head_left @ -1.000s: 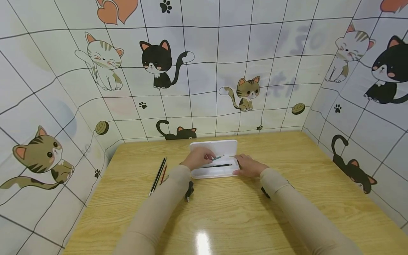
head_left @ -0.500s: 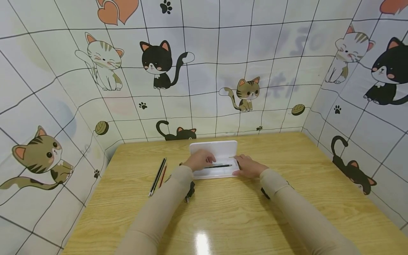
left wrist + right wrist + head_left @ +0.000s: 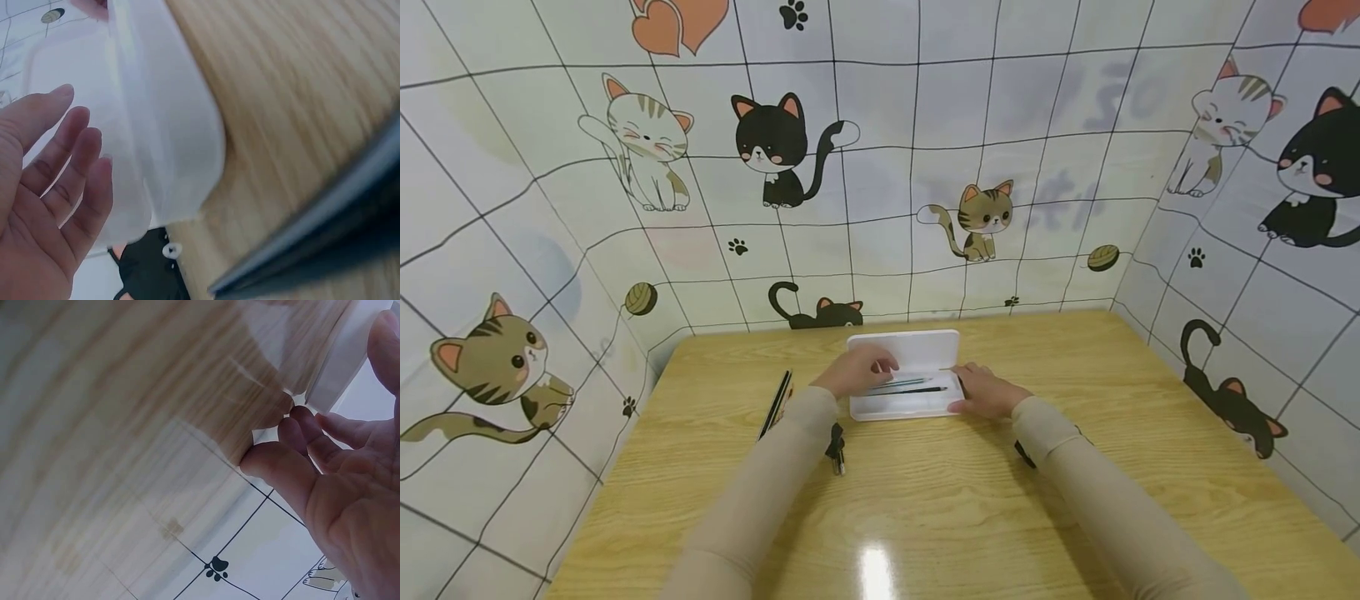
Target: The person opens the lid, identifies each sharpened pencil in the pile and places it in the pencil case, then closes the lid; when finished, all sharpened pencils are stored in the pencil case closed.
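Observation:
A white pencil case [image 3: 917,408] stands on the table with its lid [image 3: 925,342] raised at the back. Inside lie a dark pencil [image 3: 919,390] and a thin bluish pencil [image 3: 913,382]. My left hand [image 3: 856,371] hovers over the case's left end; in the left wrist view its fingers [image 3: 94,187] are loosely bent with nothing in them. At the right end, my right hand [image 3: 988,392] holds the case, thumb at the front corner and fingers behind. The right wrist view shows the thumb [image 3: 382,350] by the case wall [image 3: 344,356].
Dark pencils [image 3: 775,407] and a reddish one [image 3: 787,398] lie on the wooden table [image 3: 940,508], left of the case and partly behind the left sleeve. A cat-print wall covering [image 3: 880,192] stands behind the table.
My left hand has lowered the bluish pencil into the case and let it go, then drawn back a little to the left. My right hand stays at the case's right end.

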Demonstrator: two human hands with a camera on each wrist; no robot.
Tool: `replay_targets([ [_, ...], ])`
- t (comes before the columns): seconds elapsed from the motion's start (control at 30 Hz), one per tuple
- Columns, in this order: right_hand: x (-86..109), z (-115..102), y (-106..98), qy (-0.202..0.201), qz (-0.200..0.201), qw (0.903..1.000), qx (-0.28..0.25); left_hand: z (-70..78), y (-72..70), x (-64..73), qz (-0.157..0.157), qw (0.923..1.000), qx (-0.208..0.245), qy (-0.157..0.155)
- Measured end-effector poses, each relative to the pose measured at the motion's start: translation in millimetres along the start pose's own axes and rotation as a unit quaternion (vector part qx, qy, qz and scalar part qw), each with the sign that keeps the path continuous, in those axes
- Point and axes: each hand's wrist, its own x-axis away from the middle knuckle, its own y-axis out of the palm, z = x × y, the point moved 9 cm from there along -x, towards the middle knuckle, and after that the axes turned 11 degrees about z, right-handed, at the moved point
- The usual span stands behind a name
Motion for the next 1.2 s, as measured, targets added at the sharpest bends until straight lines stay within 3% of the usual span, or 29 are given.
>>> replay_targets([
  [0.23, -0.4, -0.5, 1.2, -0.001, -0.001, 1.0000, -0.008, -9.5, -30.8, 19.9, 0.013, 0.9989, 0.011, -0.043],
  [0.5, 0.4, -1.0, -1.8, -0.005, -0.001, 1.0000, -0.005, -1.9, -49.9, 37.9, -0.002, 0.9997, 0.014, -0.020],
  [0.77, 1.9, -4.0, -2.9, -0.010, -0.001, 0.9999, -0.004, -30.5, -73.3, 61.6, 0.021, 0.9992, 0.011, -0.033],
  [1.03, 2.6, -8.5, -6.1, -0.015, -0.002, 0.9999, -0.001, -65.3, -103.7, 88.8, 0.052, 0.9962, 0.012, -0.070],
  [1.2, 2.0, -5.3, -1.8, -0.006, -0.007, 1.0000, -0.002, -78.8, -113.6, 103.1, 0.058, 0.9954, 0.010, -0.076],
])
